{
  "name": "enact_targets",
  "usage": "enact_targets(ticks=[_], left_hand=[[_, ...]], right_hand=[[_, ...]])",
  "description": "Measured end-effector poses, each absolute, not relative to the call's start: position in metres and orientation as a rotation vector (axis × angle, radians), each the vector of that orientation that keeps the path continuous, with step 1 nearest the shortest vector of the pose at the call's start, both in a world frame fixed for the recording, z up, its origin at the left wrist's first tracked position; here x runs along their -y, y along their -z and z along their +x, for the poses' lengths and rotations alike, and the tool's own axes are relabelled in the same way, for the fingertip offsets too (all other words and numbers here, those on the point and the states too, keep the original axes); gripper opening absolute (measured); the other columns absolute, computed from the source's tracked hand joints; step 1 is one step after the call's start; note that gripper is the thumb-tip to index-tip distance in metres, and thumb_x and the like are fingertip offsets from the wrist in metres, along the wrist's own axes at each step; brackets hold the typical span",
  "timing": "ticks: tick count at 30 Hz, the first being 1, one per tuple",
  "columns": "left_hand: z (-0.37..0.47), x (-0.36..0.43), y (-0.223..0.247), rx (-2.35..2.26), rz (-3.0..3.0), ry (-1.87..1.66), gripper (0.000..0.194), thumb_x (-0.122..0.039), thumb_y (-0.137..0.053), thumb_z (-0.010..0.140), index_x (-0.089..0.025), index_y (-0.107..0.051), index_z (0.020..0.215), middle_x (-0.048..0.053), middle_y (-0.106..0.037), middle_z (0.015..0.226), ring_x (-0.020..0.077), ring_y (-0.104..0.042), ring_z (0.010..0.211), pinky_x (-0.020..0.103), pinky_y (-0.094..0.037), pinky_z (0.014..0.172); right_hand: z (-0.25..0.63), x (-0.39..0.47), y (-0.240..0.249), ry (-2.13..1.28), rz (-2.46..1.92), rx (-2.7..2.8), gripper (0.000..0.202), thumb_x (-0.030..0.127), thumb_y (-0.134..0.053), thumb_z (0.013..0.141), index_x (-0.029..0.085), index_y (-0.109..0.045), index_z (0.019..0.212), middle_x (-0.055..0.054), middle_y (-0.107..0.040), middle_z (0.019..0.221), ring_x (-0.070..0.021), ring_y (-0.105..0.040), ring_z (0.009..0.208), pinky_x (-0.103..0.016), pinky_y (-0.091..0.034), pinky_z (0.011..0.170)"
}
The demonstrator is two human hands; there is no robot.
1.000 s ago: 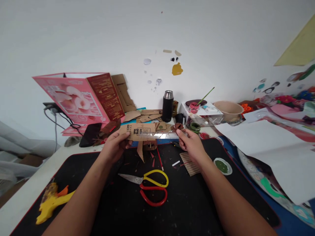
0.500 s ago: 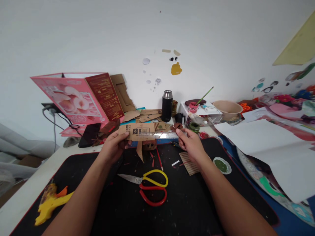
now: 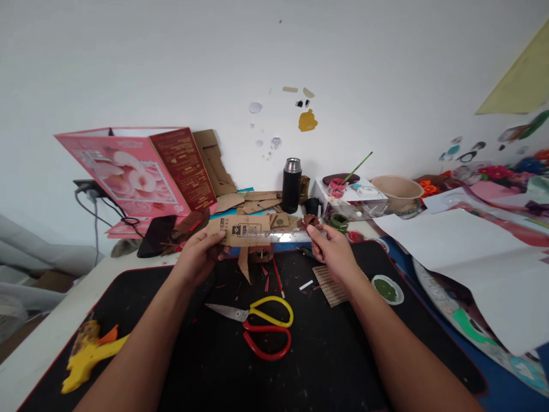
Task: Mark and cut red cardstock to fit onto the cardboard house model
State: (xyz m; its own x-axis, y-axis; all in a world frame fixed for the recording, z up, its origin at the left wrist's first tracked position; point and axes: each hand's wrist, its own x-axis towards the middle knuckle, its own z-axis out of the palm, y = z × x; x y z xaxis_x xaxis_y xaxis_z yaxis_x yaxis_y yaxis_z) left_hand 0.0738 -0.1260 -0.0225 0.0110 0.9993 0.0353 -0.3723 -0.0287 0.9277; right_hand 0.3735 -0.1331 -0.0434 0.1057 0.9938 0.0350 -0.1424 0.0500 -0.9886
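A printed brown cardboard piece [image 3: 253, 229] is pinched at its left end by my left hand [image 3: 201, 252]. The clear ruler [image 3: 285, 236] lies against the cardboard and reaches right, where my right hand [image 3: 332, 249] grips its end between thumb and fingers. Both are raised above the black mat [image 3: 214, 366]. Below them rest scissors [image 3: 268, 326] with one yellow and one red handle, a red pencil [image 3: 278, 277] and a corrugated cardboard piece [image 3: 330, 286], partly behind my right forearm.
A yellow glue gun [image 3: 88, 355] lies at the left. Behind stand a pink box [image 3: 128, 171], a black flask [image 3: 292, 189] and a green paint jar [image 3: 338, 222]. White paper [image 3: 454, 246] and a lid with green paint [image 3: 387, 289] are at the right.
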Motion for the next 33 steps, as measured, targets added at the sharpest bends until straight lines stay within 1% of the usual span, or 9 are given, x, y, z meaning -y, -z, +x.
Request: enact_targets(ticks=[5,8,11,14,18,21,27,30,33], left_hand=[[0.074,0.126,0.025,-0.897,0.95,-1.378,0.034,-0.027,-0.096,0.066,-0.01,-0.074,0.086,0.003,-0.067,0.068,0.0117,-0.059,0.053,0.018,-0.041,0.04],[0.071,0.123,0.025,-0.897,0.917,-1.407,0.029,-0.023,-0.093,0.068,-0.011,-0.072,0.083,0.002,-0.065,0.066,0.0109,-0.057,0.052,0.017,-0.041,0.04],[0.062,0.115,0.023,-0.869,0.806,-1.561,0.018,-0.014,-0.084,0.072,-0.013,-0.07,0.083,0.002,-0.067,0.07,0.0081,-0.056,0.052,0.015,-0.041,0.042],[0.051,0.108,0.019,-0.81,0.645,-1.674,0.018,-0.006,-0.073,0.074,-0.015,-0.068,0.09,0.003,-0.072,0.08,0.0063,-0.054,0.052,0.013,-0.04,0.043],[0.046,0.105,0.016,-0.797,0.505,-1.705,0.017,-0.003,-0.066,0.075,-0.016,-0.062,0.086,0.004,-0.072,0.08,0.0068,-0.054,0.05,0.013,-0.038,0.041],[0.048,0.106,0.013,-0.786,0.447,-1.725,0.016,-0.002,-0.062,0.077,-0.013,-0.063,0.088,0.006,-0.071,0.079,0.0079,-0.055,0.049,0.014,-0.039,0.04],[0.049,0.108,0.012,-0.767,0.451,-1.712,0.019,-0.001,-0.06,0.078,-0.012,-0.066,0.092,0.006,-0.072,0.078,0.0087,-0.055,0.048,0.015,-0.039,0.038],[0.05,0.107,0.014,-0.77,0.482,-1.706,0.021,-0.002,-0.062,0.075,-0.012,-0.068,0.093,0.005,-0.071,0.075,0.0086,-0.055,0.048,0.015,-0.038,0.038],[0.052,0.106,0.017,-0.807,0.515,-1.7,0.018,-0.006,-0.067,0.072,-0.012,-0.068,0.089,0.004,-0.07,0.074,0.0088,-0.055,0.048,0.016,-0.039,0.039]], right_hand=[[0.373,0.133,0.043,-1.16,-1.115,1.054,0.051,0.067,-0.087,0.077,0.021,-0.065,0.081,0.007,-0.049,0.05,-0.0081,-0.037,0.041,-0.021,-0.023,0.039],[0.374,0.134,0.043,-1.159,-1.112,1.055,0.052,0.067,-0.087,0.077,0.021,-0.064,0.08,0.007,-0.049,0.05,-0.0079,-0.037,0.041,-0.021,-0.023,0.039],[0.374,0.134,0.043,-1.148,-1.125,1.044,0.053,0.068,-0.087,0.076,0.021,-0.065,0.082,0.007,-0.049,0.05,-0.0078,-0.037,0.041,-0.021,-0.023,0.039],[0.374,0.133,0.045,-1.145,-1.131,1.043,0.055,0.069,-0.088,0.075,0.02,-0.065,0.083,0.008,-0.048,0.051,-0.0078,-0.037,0.042,-0.021,-0.023,0.04],[0.373,0.133,0.048,-1.176,-1.12,1.144,0.056,0.071,-0.085,0.076,0.021,-0.064,0.083,0.008,-0.047,0.05,-0.0085,-0.036,0.042,-0.022,-0.023,0.041],[0.371,0.136,0.049,-1.25,-1.14,1.297,0.06,0.076,-0.082,0.077,0.02,-0.064,0.086,0.009,-0.045,0.048,-0.0096,-0.036,0.042,-0.024,-0.023,0.044],[0.368,0.146,0.046,-1.364,-1.211,1.677,0.062,0.083,-0.069,0.085,0.023,-0.057,0.078,0.01,-0.041,0.047,-0.011,-0.035,0.044,-0.025,-0.025,0.047],[0.367,0.148,0.044,-1.289,-1.253,1.832,0.061,0.08,-0.064,0.09,0.023,-0.054,0.072,0.007,-0.045,0.05,-0.0122,-0.038,0.048,-0.026,-0.028,0.049],[0.367,0.146,0.044,-1.198,-1.265,1.934,0.058,0.074,-0.06,0.096,0.023,-0.051,0.068,0.006,-0.047,0.053,-0.0133,-0.042,0.051,-0.027,-0.031,0.053]])
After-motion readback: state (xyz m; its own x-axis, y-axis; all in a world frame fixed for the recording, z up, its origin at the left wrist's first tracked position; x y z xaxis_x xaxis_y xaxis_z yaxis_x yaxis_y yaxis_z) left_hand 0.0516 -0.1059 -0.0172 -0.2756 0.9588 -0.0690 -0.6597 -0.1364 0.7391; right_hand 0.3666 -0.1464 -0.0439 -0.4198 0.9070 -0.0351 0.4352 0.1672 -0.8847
